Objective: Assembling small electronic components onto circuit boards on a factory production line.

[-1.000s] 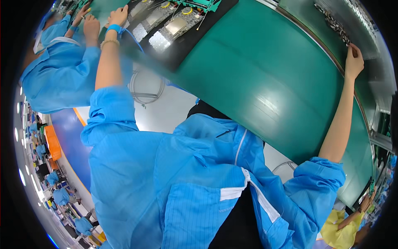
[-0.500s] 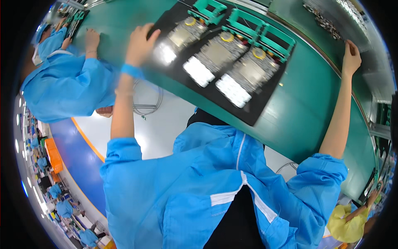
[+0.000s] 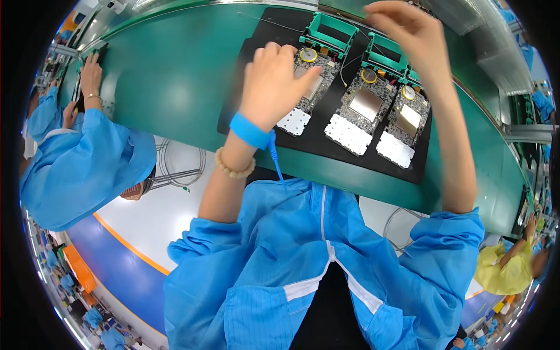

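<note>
On a black mat [image 3: 402, 172] lie three circuit boards: a left board [image 3: 328, 71], a middle board [image 3: 376, 93] and a right board [image 3: 417, 125]. Each bears a silver square, a perforated white plate and a yellow-rimmed round part. Green plastic frames, including a left frame [image 3: 331, 34] and a middle frame [image 3: 385, 53], adjoin their far ends. My left hand [image 3: 273, 84] hovers over or touches the left board, thumb spread from bent fingers, apparently holding nothing. Above the middle and right frames, my right hand [image 3: 411, 35] has its fingers bent together; anything between them is hidden.
The boards rest on a green worktable [image 3: 169, 76]. A thin cable [image 3: 271, 22] crosses the mat's far side. A blue wrist strap [image 3: 249, 131] with a cord is on my left wrist. Co-workers in blue [image 3: 87, 169] and yellow [image 3: 503, 271] sit at either side.
My left hand has moved right, over the left board. My right hand has come left from the metal ledge to the green frames. The whole view has shifted.
</note>
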### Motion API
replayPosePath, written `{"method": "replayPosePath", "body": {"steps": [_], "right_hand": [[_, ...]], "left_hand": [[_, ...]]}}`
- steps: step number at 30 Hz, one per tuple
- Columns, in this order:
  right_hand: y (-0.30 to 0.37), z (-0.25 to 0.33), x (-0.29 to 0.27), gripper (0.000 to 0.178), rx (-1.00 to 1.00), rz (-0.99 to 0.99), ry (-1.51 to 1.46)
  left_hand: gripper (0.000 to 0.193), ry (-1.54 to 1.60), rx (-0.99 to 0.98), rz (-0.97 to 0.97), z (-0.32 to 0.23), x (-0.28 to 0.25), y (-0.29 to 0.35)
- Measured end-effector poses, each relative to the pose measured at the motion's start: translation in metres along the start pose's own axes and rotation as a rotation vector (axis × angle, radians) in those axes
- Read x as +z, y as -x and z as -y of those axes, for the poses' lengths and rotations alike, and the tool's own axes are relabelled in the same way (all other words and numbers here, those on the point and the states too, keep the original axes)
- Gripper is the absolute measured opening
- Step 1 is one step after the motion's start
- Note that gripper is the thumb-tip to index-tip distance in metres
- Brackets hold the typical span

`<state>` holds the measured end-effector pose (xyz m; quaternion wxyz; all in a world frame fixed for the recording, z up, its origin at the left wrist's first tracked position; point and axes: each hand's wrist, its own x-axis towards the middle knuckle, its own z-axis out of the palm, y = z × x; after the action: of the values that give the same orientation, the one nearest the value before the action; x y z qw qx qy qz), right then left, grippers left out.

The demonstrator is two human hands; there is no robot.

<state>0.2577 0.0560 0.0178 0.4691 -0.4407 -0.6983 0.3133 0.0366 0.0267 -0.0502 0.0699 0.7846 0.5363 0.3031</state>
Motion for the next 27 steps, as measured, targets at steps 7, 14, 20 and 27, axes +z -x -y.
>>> {"method": "replayPosePath", "body": {"steps": [7,14,20,27], "right_hand": [[-0.006,-0.027,0.031,0.014,-0.087,0.123,0.142],[-0.005,-0.024,0.045,0.014,-0.099,0.129,0.119],[-0.005,0.004,0.052,0.012,0.138,0.129,0.033],[-0.004,0.005,0.053,0.012,0.097,0.106,0.082]], "left_hand": [[0.046,0.397,-0.237,0.112,0.0,0.005,-0.023],[0.038,0.72,-0.253,-0.008,0.003,0.002,-0.025],[0.031,0.783,-0.266,-0.019,-0.003,-0.006,-0.025],[0.029,0.728,-0.239,-0.02,-0.003,-0.007,-0.026]]}}
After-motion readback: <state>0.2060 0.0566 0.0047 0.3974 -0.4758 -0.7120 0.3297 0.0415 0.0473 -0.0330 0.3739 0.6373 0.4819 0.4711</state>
